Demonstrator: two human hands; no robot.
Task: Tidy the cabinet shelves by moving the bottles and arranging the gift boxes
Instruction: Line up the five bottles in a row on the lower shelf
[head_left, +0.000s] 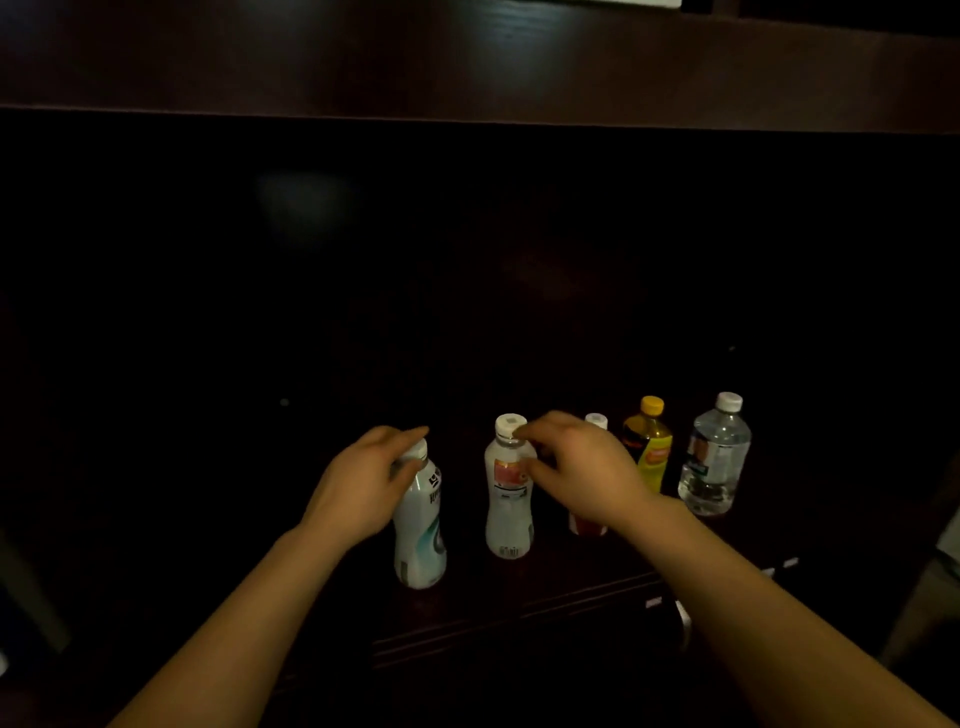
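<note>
On the dark wooden shelf, the left hand curls its fingers around the neck of a white plastic bottle with a teal label. Just beyond, the right hand pinches thumb and forefinger at the neck of a white-capped bottle with a pink label. Farther right stand a yellow-capped amber bottle and a clear water bottle, both upright.

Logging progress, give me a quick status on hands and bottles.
Left hand wrapped on white bottle. Right hand pinching pink-label bottle. Three bottles behind right.
</note>
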